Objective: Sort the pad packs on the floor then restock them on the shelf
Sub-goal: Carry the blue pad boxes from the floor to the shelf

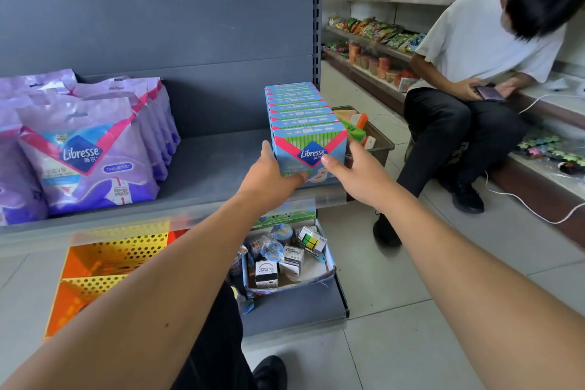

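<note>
A row of several blue Libresse pad boxes (304, 123) stands on the grey shelf (209, 168) at its right end. My left hand (272, 171) holds the front box from the left and below, thumb across its lower face. My right hand (351, 168) grips the same box from the right, thumb on its front. Purple Libresse pad packs (85, 149) stand in rows at the shelf's left end.
A person in a white shirt (468, 79) sits to the right holding a phone. Below the shelf sit a yellow perforated rack (104, 263) and a box of small toys (288, 256). A bin of goods (373, 136) stands behind the shelf end. White cables trail on the tiled floor.
</note>
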Tool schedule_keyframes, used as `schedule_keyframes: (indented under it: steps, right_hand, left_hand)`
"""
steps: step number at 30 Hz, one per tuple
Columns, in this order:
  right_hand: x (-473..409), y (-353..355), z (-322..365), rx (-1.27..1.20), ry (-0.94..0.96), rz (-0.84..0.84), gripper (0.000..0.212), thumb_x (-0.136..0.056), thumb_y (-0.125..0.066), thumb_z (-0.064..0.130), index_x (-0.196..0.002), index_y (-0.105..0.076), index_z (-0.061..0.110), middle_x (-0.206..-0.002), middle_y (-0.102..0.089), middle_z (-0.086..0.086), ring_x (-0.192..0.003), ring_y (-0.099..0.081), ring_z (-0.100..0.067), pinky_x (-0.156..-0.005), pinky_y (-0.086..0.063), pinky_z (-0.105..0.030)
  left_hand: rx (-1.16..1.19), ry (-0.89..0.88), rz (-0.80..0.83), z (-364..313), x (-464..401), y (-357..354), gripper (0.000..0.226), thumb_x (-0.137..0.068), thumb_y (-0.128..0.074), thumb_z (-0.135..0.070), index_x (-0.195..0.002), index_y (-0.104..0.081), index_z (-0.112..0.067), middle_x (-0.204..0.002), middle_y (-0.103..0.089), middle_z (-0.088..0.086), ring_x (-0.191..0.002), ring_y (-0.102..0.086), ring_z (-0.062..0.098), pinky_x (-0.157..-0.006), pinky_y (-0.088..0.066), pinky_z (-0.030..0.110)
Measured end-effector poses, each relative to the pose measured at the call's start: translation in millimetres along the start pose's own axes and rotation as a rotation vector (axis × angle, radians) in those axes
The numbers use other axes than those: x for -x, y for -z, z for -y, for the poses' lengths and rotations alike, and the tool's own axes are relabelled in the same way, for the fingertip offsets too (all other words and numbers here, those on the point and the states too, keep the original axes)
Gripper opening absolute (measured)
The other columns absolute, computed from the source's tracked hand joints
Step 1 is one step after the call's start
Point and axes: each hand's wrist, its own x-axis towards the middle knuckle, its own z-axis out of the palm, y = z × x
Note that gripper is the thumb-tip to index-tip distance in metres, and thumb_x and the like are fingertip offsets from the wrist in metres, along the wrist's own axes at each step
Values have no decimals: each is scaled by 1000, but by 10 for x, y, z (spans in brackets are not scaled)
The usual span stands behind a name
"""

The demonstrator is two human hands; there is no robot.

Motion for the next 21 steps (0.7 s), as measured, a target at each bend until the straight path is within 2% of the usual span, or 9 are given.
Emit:
schedule_keyframes:
  steps: [2, 4, 5, 7, 10, 13, 16, 21]
  right_hand:
    - [86, 34, -12, 45, -25, -12, 76, -80, -54, 72, -143, -31, 37, -138, -53, 13, -126, -52, -11, -102, -47, -44]
    - [190, 71, -23, 125, -52, -52, 86, -76, -50, 79, -147, -26, 37, -147, -46, 10, -134, -44, -14, -107, -41, -47]
    - [281, 92, 13, 172, -50, -77, 82, -81, -49, 73, -149, -25, 34, -150, -42, 8, -137, -40, -15, -110, -38, -46]
    - [461, 131, 43, 279, 13, -148, 67, -93, -51, 52, -151, -28, 26, -153, -38, 4, -140, -36, -17, -110, -35, -37]
    - [763, 204, 106, 529, 125, -249, 51, -98, -50, 37, -145, -41, 18, -145, -47, -2, -133, -41, -21, -101, -39, -35]
    - [1076, 296, 171, 795, 206, -291, 43, -96, -51, 35, -133, -54, 14, -131, -58, -4, -120, -52, -26, -89, -47, -39]
    - [1439, 461, 238, 965, 201, -287, 44, -93, -45, 40, -126, -59, 14, -123, -62, -4, -111, -57, -27, -81, -52, -42]
    - [2142, 880, 196, 1120, -46, -289, 44, -95, -43, 43, -133, -51, 20, -130, -55, -1, -119, -52, -26, -90, -46, -42]
  left_hand:
    - [-11, 5, -41, -26, 59, 12, 75, -83, -69, -45, -136, -28, -10, -129, -54, 5, -105, -59, 18, -70, -45, 26]
    - [-60, -7, -108, -54, 164, 28, 93, -86, -64, -48, -151, -9, -9, -155, -28, 7, -137, -37, 25, -96, -42, 38]
    - [-102, -37, -168, -64, 236, 36, 94, -88, -61, -48, -154, -4, -11, -160, -17, 5, -144, -26, 22, -104, -37, 41]
    - [-187, -163, -320, -85, 383, 51, 85, -91, -59, -45, -153, -11, -12, -160, -16, 4, -147, -17, 19, -113, -29, 40]
    - [-367, -424, -440, -151, 576, 65, 63, -91, -50, -44, -142, -38, -10, -147, -39, 11, -137, -32, 26, -113, -28, 37]
    - [-460, -599, -345, -330, 757, -29, 49, -89, -44, -42, -127, -54, -13, -128, -55, 8, -117, -49, 30, -98, -42, 42]
    - [-509, -644, -171, -613, 982, -245, 43, -93, -48, -40, -131, -50, -20, -128, -54, 3, -118, -48, 27, -87, -46, 41]
    - [-611, -767, 70, -1157, 1324, -741, 47, -95, -43, -46, -137, -41, -26, -134, -48, 4, -125, -44, 27, -97, -41, 44]
